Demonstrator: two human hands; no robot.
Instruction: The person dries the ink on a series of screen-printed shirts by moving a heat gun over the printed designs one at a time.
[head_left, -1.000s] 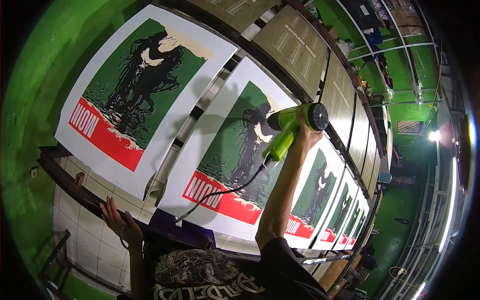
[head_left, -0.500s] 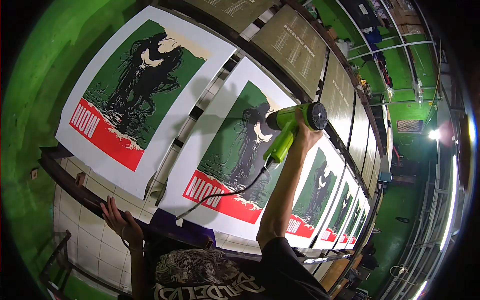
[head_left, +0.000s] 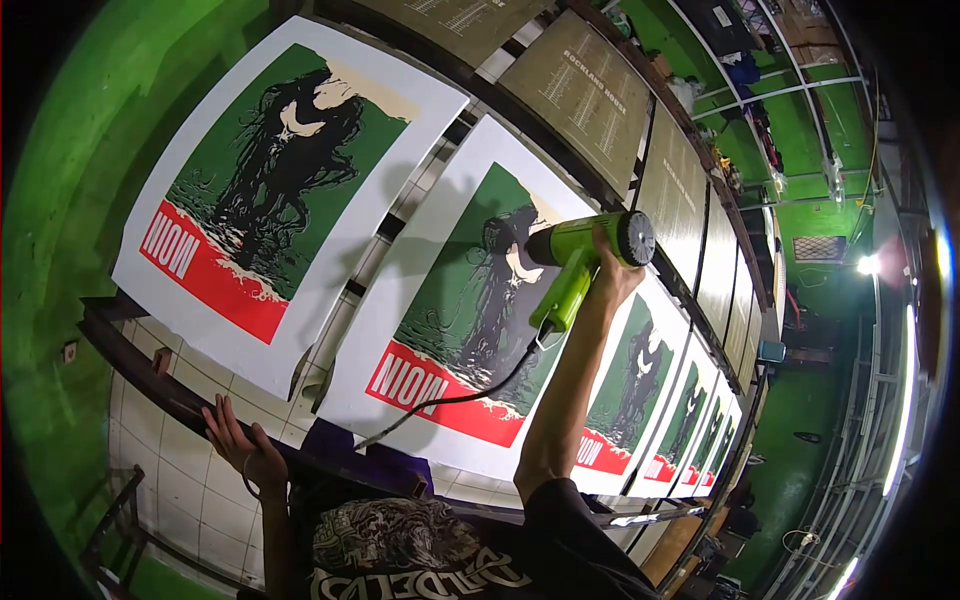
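My right hand (head_left: pixel 614 272) is wrapped round the handle of a green heat gun (head_left: pixel 572 268). Its dark nozzle points left over the second printed poster (head_left: pixel 440 300), which shows a dark figure on green above a red band. A black cord (head_left: pixel 470 398) trails from the handle across that poster's lower part. My left hand (head_left: pixel 243 442) has its fingers stretched out at the dark metal rail (head_left: pixel 190 400) along the near edge; it holds nothing. To the left lies another T-shirt-style graphic of the same design on a white poster (head_left: pixel 320 340).
More matching posters (head_left: pixel 625 400) continue in a row to the right. Behind them, grey-brown printed boards (head_left: pixel 580 95) lie in a parallel row. Metal shelving (head_left: pixel 800 95) stands along the green wall, near a bright lamp (head_left: pixel 868 265). White tiled floor (head_left: pixel 190 470) shows beneath the rail.
The heat gun has shifted very slightly, its nozzle moving a little left. The cord has moved slightly with it. My left hand stays in place.
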